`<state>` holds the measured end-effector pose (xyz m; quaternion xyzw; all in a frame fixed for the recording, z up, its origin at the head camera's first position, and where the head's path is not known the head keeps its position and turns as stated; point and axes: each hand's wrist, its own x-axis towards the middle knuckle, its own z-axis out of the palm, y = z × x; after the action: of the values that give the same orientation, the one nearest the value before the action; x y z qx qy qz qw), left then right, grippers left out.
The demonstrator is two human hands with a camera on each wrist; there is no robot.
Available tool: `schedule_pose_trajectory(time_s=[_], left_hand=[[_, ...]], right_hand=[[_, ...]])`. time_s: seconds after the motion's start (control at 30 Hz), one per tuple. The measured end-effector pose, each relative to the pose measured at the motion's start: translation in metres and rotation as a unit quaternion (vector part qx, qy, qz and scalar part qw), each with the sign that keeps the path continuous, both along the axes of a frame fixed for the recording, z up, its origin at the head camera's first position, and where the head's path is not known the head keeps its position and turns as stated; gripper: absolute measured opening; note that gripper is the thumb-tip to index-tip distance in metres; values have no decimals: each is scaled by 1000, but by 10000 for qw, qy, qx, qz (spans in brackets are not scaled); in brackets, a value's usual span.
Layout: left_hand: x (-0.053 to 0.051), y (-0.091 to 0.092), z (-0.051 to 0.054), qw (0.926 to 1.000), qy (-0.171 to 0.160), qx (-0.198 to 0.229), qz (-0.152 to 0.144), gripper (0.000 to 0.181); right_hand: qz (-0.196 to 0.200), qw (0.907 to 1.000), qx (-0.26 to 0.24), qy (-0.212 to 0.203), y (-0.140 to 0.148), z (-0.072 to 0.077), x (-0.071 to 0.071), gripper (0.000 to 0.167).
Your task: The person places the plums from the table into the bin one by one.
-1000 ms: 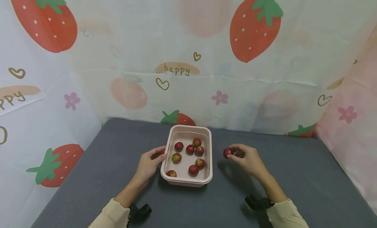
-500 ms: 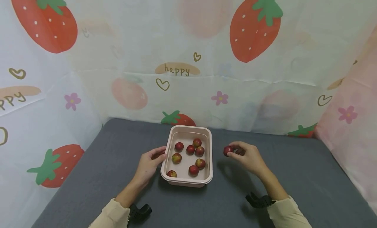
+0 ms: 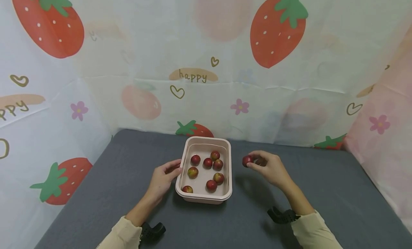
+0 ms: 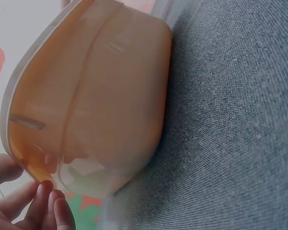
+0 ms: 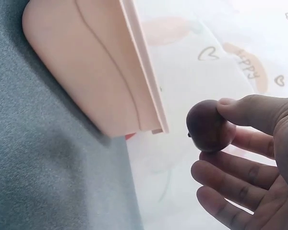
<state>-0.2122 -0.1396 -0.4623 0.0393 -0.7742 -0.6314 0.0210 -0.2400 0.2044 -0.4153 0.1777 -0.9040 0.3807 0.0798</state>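
My right hand [image 3: 269, 170] holds a dark red plum [image 3: 247, 160] between thumb and fingers, above the table and right of a pale pink plastic box [image 3: 228, 170]. In the right wrist view the thumb [image 5: 249, 112] presses the plum [image 5: 206, 125] from above, and the lower fingers are apart from it. My left hand [image 3: 162, 180] pinches the box's left rim. The left wrist view has its thumb [image 4: 5, 168] over the rim and fingers [image 4: 41, 203] beneath it, against the outer wall. Several red and yellowish plums, among them one yellowish plum [image 3: 193, 172], lie loose in the box.
The grey cloth-covered table [image 3: 128, 149] runs to a printed fabric curtain [image 3: 206, 106] at the back and sides. Black straps with camera mounts, including the right mount [image 3: 283, 215], sit at both wrists.
My right hand has risen slightly and shifted a little left with the plum, away from me. The left hand and the box have stayed where they were.
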Motion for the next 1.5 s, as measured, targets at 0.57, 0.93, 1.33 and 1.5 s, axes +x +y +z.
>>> schedule_pose_trajectory(time_s=[0.57, 0.93, 1.33, 1.5], left_hand=[[0, 0, 1, 10000, 0, 6, -5, 37], [1, 0, 2, 10000, 7, 20, 6, 37], [1, 0, 0, 10000, 4, 2, 2, 38], [1, 0, 1, 10000, 30, 15, -14, 38]], right_hand=[[219, 9996, -159, 28, -21, 11, -7, 30], [497, 9984, -258, -54, -40, 18, -9, 29], [794, 9965, -250, -88, -59, 17, -11, 30], [910, 9956, -190, -142, -66, 16, -10, 28]])
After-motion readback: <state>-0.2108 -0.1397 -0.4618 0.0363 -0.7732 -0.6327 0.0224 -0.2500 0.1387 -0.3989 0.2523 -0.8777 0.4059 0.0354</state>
